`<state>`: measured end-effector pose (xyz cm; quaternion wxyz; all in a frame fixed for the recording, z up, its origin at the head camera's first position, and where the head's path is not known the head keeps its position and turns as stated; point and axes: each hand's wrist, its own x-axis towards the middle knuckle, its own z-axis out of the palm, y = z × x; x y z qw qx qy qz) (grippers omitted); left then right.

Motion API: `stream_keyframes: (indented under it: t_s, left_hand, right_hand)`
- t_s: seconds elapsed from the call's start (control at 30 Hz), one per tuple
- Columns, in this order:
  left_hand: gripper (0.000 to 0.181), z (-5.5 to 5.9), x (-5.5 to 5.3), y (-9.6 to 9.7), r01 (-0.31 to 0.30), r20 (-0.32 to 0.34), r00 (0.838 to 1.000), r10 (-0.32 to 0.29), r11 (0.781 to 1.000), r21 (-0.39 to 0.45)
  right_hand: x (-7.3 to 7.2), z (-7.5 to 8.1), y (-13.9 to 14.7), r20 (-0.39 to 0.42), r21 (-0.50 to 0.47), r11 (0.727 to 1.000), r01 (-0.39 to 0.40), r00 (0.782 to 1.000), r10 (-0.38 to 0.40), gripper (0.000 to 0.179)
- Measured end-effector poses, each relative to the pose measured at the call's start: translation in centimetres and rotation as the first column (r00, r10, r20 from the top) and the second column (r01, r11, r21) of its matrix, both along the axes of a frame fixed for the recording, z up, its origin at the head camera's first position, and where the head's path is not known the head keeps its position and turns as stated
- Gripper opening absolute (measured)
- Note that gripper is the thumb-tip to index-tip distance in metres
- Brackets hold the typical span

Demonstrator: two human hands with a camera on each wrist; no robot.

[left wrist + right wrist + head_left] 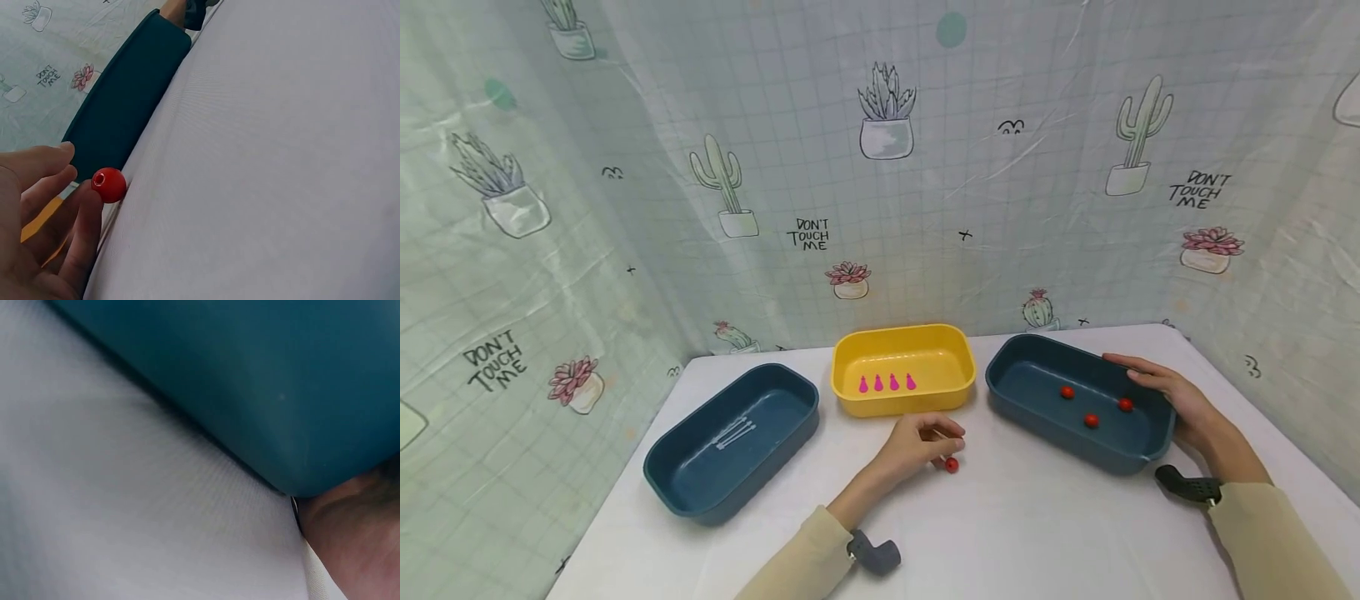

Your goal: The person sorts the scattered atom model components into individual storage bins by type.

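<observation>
My left hand (917, 442) is low over the white table in front of the yellow tray, thumb and index finger apart. A red bead (109, 185) with a hole shows right at the lower fingertips in the left wrist view; in the head view it sits just under the thumb. At the right, my right hand (1183, 400) holds the end of a dark blue tray (1075, 446), with fingers along its outer side and a digit over the rim. Three red beads (1091, 421) lie inside that tray. The right wrist view shows mostly its outer wall (250, 381).
A yellow tray (902, 407) at the back middle contains several pink pieces (878, 383) in a row. Another dark blue tray (752, 475) stands at the left with thin pale sticks (733, 433) in it. A patterned curtain (955, 200) hangs behind and beside the table (970, 542).
</observation>
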<state>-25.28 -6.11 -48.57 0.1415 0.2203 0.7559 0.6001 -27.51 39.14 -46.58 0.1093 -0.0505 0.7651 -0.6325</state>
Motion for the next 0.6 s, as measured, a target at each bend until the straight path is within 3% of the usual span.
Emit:
stream_keyframes:
  t_s: [0.4,0.6]
  left_hand:
    - [0.029,0.06,0.16,-0.18,0.098,-0.095,0.99,-0.105,0.992,-0.08]
    - [0.03,0.49,-0.19,-0.55,0.151,-0.187,0.966,-0.176,0.978,-0.142]
  right_hand:
    - [0.27,0.23,0.04,-0.027,-0.012,1.0,-0.02,0.999,0.02,0.049]
    - [0.23,0.34,0.01,-0.024,0.012,1.0,-0.005,1.0,0.005,0.05]
